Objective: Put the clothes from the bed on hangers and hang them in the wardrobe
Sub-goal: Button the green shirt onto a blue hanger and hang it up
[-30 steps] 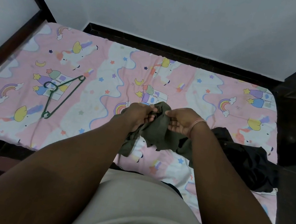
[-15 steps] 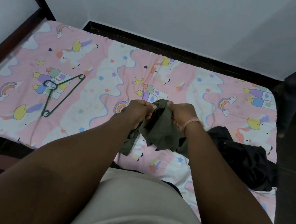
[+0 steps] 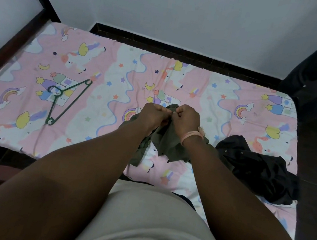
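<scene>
Nearest, both forearms reach out from the person's pale top over the near edge of the bed point(image 3: 30, 135). The left hand point(image 3: 153, 115) and right hand point(image 3: 186, 120) are closed almost knuckle to knuckle, each pinching the top edge of the olive green garment point(image 3: 167, 143), which hangs bunched below them onto the sheet. The step in hand looks like sorting this garment out, perhaps finding its collar or a fastening, before it goes on a hanger; nothing is hung yet. Next, the neck opening needs to be spread and one hand freed to fetch the green hanger point(image 3: 66, 100), which lies well apart to the left, farther up the bed. Just right of the right forearm lies a crumpled black garment point(image 3: 258, 169), waiting its turn. Nothing lies between the hands and the hanger. The wardrobe cannot be identified here; a dark frame point(image 3: 15, 40) stands at far left.
</scene>
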A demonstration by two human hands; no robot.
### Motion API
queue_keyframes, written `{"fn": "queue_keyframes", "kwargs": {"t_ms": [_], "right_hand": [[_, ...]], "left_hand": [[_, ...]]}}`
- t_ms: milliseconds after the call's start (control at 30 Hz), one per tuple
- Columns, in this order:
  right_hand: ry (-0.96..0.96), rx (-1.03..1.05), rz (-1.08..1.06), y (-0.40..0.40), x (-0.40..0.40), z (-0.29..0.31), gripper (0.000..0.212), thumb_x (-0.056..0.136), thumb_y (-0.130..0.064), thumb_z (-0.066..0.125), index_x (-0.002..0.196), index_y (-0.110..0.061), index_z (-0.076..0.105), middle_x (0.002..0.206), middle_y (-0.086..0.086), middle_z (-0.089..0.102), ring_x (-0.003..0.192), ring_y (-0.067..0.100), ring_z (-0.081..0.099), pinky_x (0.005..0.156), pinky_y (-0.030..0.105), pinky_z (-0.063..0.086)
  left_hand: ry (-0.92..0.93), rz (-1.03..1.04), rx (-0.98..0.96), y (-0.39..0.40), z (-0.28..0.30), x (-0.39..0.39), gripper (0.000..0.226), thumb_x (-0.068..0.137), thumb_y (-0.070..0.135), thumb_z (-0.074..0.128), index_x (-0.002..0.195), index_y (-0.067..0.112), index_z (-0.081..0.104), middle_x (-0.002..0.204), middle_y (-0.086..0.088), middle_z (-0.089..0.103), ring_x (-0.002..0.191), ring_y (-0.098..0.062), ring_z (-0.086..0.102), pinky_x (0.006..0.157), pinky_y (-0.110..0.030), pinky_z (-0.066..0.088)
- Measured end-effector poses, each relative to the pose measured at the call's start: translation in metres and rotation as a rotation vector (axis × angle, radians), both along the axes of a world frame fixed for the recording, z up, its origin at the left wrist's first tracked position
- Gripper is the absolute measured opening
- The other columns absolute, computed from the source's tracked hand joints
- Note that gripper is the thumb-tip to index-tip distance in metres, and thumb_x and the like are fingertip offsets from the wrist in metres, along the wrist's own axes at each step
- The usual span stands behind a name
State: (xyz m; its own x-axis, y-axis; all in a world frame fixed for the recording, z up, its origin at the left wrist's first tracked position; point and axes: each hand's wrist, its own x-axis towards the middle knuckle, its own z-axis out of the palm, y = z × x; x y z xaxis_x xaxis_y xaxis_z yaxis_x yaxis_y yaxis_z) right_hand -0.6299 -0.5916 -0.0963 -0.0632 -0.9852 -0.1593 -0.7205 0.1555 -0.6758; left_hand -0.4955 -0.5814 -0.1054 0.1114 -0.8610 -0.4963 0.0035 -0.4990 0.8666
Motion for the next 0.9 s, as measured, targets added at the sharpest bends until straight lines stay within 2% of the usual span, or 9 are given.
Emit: {"fn": "queue_keyframes", "kwargs": {"t_ms": [133, 333, 433, 567, 633, 700, 767, 900], "right_hand": [[-0.011, 0.037, 0.044, 0.002, 0.000, -0.005, 0.010, 0.090, -0.015, 0.060, 0.091, -0.012, 0.069, 0.091, 0.007, 0.071, 0.088, 0.025, 0.063, 0.079, 0.028, 0.049], [-0.165, 0.126, 0.013, 0.006, -0.007, -0.006, 0.013, 0.090, -0.014, 0.062, 0.099, -0.014, 0.072, 0.090, -0.001, 0.067, 0.091, 0.020, 0.063, 0.088, 0.031, 0.052], [-0.223, 0.152, 0.037, 0.010, -0.013, -0.005, 0.018, 0.091, -0.012, 0.061, 0.106, -0.011, 0.071, 0.096, 0.000, 0.067, 0.094, 0.020, 0.063, 0.089, 0.030, 0.051], [-0.270, 0.117, 0.050, 0.018, -0.015, -0.008, 0.024, 0.092, -0.009, 0.059, 0.109, -0.012, 0.074, 0.096, 0.000, 0.074, 0.083, 0.016, 0.070, 0.082, 0.026, 0.055], [-0.364, 0.161, 0.031, 0.019, -0.016, -0.010, 0.021, 0.093, -0.008, 0.061, 0.108, -0.012, 0.075, 0.091, 0.004, 0.076, 0.073, 0.016, 0.074, 0.079, 0.030, 0.061], [-0.436, 0.192, 0.002, 0.017, -0.018, -0.011, 0.013, 0.091, -0.005, 0.066, 0.098, -0.009, 0.076, 0.081, 0.010, 0.076, 0.069, 0.022, 0.075, 0.075, 0.038, 0.063], [-0.433, 0.190, -0.015, 0.017, -0.018, -0.010, 0.007, 0.090, -0.003, 0.068, 0.089, -0.007, 0.074, 0.074, 0.012, 0.074, 0.066, 0.025, 0.074, 0.071, 0.040, 0.064], [-0.342, 0.197, -0.023, 0.020, -0.016, -0.008, 0.002, 0.089, -0.009, 0.069, 0.090, -0.007, 0.070, 0.072, 0.009, 0.073, 0.061, 0.019, 0.073, 0.064, 0.029, 0.062]], "left_hand": [[-0.019, -0.013, 0.000, 0.003, 0.001, 0.000, 0.012, 0.090, 0.002, 0.071, 0.099, -0.001, 0.077, 0.081, -0.019, 0.074, 0.068, -0.023, 0.070, 0.062, -0.026, 0.057], [0.017, 0.026, 0.018, 0.005, -0.006, 0.000, 0.007, 0.087, 0.001, 0.074, 0.094, 0.002, 0.074, 0.082, -0.015, 0.074, 0.072, -0.024, 0.071, 0.066, -0.027, 0.057], [0.052, 0.037, 0.030, 0.006, -0.011, 0.002, 0.010, 0.087, 0.001, 0.075, 0.096, 0.000, 0.075, 0.090, -0.020, 0.076, 0.085, -0.034, 0.075, 0.081, -0.038, 0.063], [0.052, 0.074, 0.060, 0.003, -0.014, 0.002, 0.008, 0.083, 0.004, 0.078, 0.090, 0.001, 0.078, 0.090, -0.023, 0.076, 0.093, -0.041, 0.074, 0.089, -0.047, 0.062], [0.040, 0.061, 0.079, 0.001, -0.014, 0.003, 0.006, 0.083, 0.005, 0.079, 0.088, 0.002, 0.078, 0.090, -0.025, 0.075, 0.092, -0.040, 0.075, 0.088, -0.045, 0.062], [0.024, 0.035, 0.110, 0.000, -0.013, 0.002, 0.010, 0.084, 0.005, 0.079, 0.091, -0.001, 0.077, 0.093, -0.027, 0.074, 0.089, -0.036, 0.075, 0.086, -0.043, 0.063], [0.031, 0.030, 0.131, 0.000, -0.014, 0.000, 0.014, 0.085, 0.007, 0.078, 0.094, -0.004, 0.076, 0.094, -0.027, 0.074, 0.085, -0.033, 0.074, 0.086, -0.042, 0.063], [0.049, 0.024, 0.118, 0.003, -0.013, -0.003, 0.022, 0.086, 0.019, 0.076, 0.097, 0.000, 0.076, 0.091, -0.021, 0.076, 0.079, -0.024, 0.073, 0.083, -0.038, 0.063]]}}
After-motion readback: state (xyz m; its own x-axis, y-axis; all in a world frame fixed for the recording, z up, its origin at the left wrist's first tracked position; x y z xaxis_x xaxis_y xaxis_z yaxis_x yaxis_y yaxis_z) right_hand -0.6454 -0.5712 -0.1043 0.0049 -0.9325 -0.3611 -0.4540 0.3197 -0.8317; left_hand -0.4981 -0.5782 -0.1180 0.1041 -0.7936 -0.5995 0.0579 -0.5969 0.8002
